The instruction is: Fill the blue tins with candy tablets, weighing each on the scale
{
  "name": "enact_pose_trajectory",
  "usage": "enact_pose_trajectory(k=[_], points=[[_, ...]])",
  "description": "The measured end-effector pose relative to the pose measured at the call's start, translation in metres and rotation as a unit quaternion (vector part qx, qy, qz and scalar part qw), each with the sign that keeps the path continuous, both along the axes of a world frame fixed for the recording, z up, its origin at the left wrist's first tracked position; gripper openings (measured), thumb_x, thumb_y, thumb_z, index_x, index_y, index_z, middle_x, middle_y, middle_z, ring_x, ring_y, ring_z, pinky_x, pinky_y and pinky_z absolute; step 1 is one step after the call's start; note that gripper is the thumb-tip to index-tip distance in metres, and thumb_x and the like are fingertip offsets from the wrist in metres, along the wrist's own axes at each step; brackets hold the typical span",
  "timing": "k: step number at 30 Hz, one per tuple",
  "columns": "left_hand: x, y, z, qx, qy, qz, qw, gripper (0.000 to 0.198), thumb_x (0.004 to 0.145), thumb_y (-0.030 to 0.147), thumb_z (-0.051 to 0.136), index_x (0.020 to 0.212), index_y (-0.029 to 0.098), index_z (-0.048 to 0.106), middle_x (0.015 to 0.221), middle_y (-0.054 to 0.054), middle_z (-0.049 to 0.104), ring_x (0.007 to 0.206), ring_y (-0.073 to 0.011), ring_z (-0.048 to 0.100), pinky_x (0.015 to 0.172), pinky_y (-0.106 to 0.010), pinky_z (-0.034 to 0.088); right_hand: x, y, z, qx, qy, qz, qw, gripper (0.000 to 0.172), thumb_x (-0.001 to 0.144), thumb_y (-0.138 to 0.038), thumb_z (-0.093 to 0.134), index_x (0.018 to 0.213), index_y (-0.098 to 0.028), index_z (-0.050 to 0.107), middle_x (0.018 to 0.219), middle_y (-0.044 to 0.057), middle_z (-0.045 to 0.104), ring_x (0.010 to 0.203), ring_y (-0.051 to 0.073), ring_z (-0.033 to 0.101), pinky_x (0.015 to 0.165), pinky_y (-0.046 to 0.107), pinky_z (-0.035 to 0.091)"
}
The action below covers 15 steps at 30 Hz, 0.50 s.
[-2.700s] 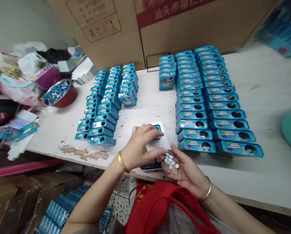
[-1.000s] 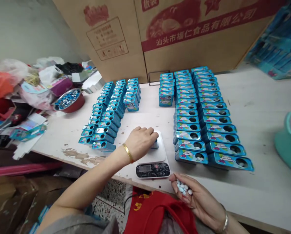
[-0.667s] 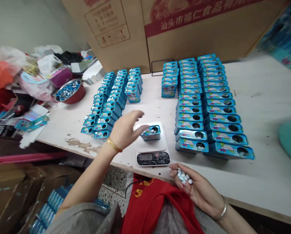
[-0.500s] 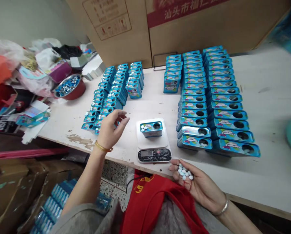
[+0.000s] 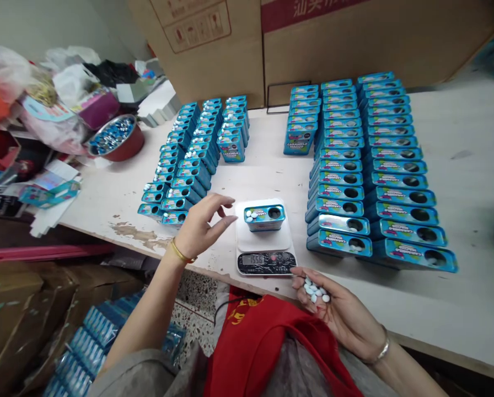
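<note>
A blue tin (image 5: 266, 225) with a round hole in its lid stands on a small white scale (image 5: 247, 242). A few white candies lie at the left end of that lid, and the display shows digits like 155.6. My left hand (image 5: 201, 226) hovers just left of the tin, thumb and fingers apart with nothing between them. Palm up in front of the scale's right corner, my right hand (image 5: 342, 317) is cupped around several loose white candies (image 5: 316, 292).
Rows of blue tins (image 5: 340, 193) with open holes stand to the right. More tins (image 5: 189, 182), candies on their lids, stand to the left. A red bowl (image 5: 125, 146) holds small blue-and-silver pieces. Large cartons (image 5: 333, 55) stand behind; bags clutter the far left.
My left hand has moved slightly right, closer to the tin on the scale. My right hand keeps its cupped hold. The whole view has shifted a little.
</note>
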State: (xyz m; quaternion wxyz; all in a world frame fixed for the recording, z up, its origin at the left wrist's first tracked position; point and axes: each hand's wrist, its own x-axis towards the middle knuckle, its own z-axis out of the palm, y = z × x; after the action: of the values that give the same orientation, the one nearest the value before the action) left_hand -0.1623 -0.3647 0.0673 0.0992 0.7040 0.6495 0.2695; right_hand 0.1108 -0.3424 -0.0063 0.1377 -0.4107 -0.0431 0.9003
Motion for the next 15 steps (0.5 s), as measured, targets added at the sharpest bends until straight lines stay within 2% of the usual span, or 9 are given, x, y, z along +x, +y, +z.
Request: enact_pose_trajectory(k=[4, 7, 10, 15], points=[[0.005, 0.014, 0.006, -0.044, 0.042, -0.104, 0.993, 0.033, 0.085, 0.033, 0.055, 0.114, 0.018, 0.050, 0.103, -0.008, 0.054, 0.079, -0.0114, 0.053, 0.074, -0.027, 0.047, -0.008, 0.002, 0.004, 0.025, 0.000, 0.009, 1.000, 0.020, 0.077, -0.023, 0.060, 0.091, -0.011, 0.066, 0.070, 0.003, 0.061, 0.052, 0.008, 0.050, 0.041, 0.015, 0.042], [0.006, 0.024, 0.010, -0.080, 0.075, -0.147, 0.983, 0.033, 0.086, 0.033, 0.052, 0.115, 0.018, 0.049, 0.106, -0.009, 0.052, 0.086, -0.0144, 0.053, 0.076, -0.028, 0.048, -0.013, 0.004, 0.005, 0.032, 0.007, 0.019, 0.999, 0.021, 0.077, -0.025, 0.060, 0.092, -0.011, 0.066, 0.070, 0.003, 0.060, 0.052, 0.008, 0.051, 0.040, 0.014, 0.040], [0.005, 0.030, 0.012, -0.114, 0.098, -0.163, 0.975, 0.031, 0.086, 0.031, 0.051, 0.114, 0.019, 0.050, 0.106, -0.008, 0.051, 0.091, -0.0165, 0.053, 0.078, -0.029, 0.047, -0.017, 0.006, 0.006, 0.020, 0.012, 0.020, 1.000, 0.020, 0.076, -0.025, 0.061, 0.091, -0.012, 0.066, 0.070, 0.004, 0.060, 0.052, 0.008, 0.051, 0.039, 0.013, 0.040], [0.005, 0.034, 0.011, -0.159, 0.113, -0.157, 0.968, 0.022, 0.090, 0.027, 0.043, 0.107, 0.018, 0.054, 0.101, -0.007, 0.052, 0.087, -0.0149, 0.054, 0.078, -0.027, 0.046, -0.020, 0.008, 0.006, -0.003, 0.012, 0.021, 1.000, 0.019, 0.073, -0.024, 0.065, 0.088, -0.013, 0.067, 0.068, 0.003, 0.060, 0.050, 0.006, 0.048, 0.037, 0.012, 0.037]])
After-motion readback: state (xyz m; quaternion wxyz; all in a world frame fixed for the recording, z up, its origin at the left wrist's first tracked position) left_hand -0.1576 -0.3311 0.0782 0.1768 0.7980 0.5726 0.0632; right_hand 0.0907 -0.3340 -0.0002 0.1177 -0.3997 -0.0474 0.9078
